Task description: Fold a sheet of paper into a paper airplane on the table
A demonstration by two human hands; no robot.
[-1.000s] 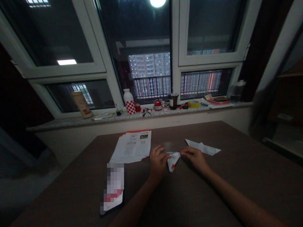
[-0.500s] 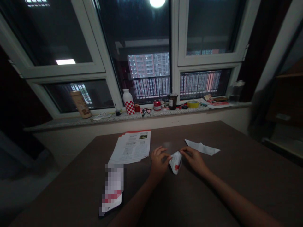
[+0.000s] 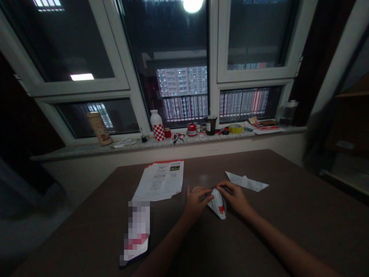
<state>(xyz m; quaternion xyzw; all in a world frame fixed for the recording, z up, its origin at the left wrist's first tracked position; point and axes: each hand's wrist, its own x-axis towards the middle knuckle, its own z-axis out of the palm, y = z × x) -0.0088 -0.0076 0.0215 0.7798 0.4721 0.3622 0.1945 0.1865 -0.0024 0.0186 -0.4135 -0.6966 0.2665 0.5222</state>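
A small folded piece of white paper with print and a red patch stands between my hands, its pointed end toward me. My left hand pinches its left side near the top between thumb and fingers. On the other side, my right hand grips the upper right edge with thumb and forefinger. Part of the paper's upper edge is hidden by my fingers. Just beyond my right hand lies a white folded paper boat, flat on the dark table.
To the left is a stack of printed sheets, with a phone with a blurred screen nearer me. Along the windowsill stand a checkered bottle, a tan flask, a dark cup and a yellow tape roll.
The folded paper has turned and its lower point has swung right and toward me. My left fingers have shifted right along it, and my hands are closer together.
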